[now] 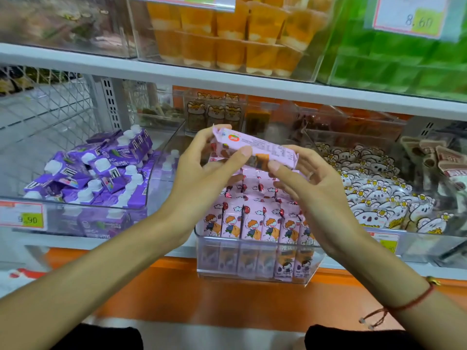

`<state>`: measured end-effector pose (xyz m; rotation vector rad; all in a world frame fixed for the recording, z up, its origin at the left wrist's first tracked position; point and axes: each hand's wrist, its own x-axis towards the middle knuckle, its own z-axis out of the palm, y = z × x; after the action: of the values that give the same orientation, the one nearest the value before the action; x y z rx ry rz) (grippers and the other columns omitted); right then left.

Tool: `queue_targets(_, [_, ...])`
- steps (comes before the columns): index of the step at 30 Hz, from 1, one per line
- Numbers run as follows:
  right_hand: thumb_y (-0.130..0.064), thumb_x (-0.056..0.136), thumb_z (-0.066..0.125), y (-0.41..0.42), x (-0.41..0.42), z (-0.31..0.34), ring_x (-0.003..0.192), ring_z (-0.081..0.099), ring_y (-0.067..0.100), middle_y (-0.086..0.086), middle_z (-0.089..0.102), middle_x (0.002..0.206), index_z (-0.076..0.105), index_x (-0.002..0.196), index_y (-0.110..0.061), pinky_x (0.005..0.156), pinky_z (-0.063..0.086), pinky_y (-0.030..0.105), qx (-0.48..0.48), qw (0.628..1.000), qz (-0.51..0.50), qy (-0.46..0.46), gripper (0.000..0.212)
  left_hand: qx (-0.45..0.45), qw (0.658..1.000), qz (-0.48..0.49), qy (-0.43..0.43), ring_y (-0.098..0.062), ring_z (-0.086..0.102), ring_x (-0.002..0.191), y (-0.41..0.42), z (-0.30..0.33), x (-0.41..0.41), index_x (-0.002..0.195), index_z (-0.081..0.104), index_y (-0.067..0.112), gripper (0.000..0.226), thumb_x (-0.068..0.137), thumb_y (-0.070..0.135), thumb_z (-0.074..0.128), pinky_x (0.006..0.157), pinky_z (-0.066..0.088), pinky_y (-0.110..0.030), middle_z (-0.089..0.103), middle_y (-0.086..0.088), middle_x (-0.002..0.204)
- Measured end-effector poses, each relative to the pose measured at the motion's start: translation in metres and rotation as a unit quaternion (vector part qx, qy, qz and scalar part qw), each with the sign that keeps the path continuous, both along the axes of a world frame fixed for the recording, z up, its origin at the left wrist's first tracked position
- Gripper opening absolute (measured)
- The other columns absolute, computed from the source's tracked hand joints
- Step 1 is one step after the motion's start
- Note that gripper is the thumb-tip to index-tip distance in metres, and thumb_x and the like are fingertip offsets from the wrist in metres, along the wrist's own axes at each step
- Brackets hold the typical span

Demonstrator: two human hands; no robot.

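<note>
A pink snack packet lies sideways in the air above a clear plastic bin on the shop shelf. My left hand pinches the packet's left part between thumb and fingers. My right hand holds its right end, thumb on the front edge. The bin below is packed with several upright pink packets printed with a cartoon child. A red string bracelet sits on my right wrist.
Left of the pink bin stands a clear bin of purple cartons with a 9.90 price tag. On the right is a bin of white koala-print packets. The upper shelf holds orange jelly cups and green packs.
</note>
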<state>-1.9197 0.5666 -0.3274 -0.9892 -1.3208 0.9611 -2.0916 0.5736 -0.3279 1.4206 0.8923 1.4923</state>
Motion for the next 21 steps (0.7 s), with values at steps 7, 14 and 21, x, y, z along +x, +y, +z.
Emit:
queue_targets(7, [-0.035,0.090,0.060,0.027,-0.012,-0.003,0.087,0.068,0.005,-0.006,0.070,0.105,0.058,0.125,-0.016,0.076,0.052,0.017,-0.041,0.999,0.024,-0.020,0.040,0.071,0.993,0.079,0.059,0.002,0.064,0.090,0.004,0.001,-0.004,0.111,0.058,0.022,0.023,0.089,0.022,0.064,0.078,0.050,-0.013,0.067,0.017,0.088])
queue_targets(14, [-0.013,0.095,0.054,0.096,-0.013,-0.004,0.090,0.058,0.015,0.002,0.062,0.112,0.055,0.125,-0.014,0.066,0.043,0.007,0.048,0.920,-0.033,-0.389,0.030,0.119,0.974,0.189,0.029,0.008,0.061,0.088,0.042,0.002,-0.032,0.113,0.055,0.011,0.028,0.087,0.007,0.066,0.076,0.047,-0.008,0.065,0.010,0.100])
queue_targets(21, [-0.019,0.096,0.040,0.146,-0.038,-0.012,0.107,0.058,0.034,0.015,0.062,0.119,0.061,0.119,-0.013,0.090,0.048,0.037,0.051,0.778,-0.026,-0.626,0.032,0.088,0.974,0.166,0.124,0.019,0.057,0.078,0.087,-0.001,-0.035,0.106,0.052,0.022,0.031,0.085,0.006,0.069,0.069,0.040,0.002,0.057,0.022,0.093])
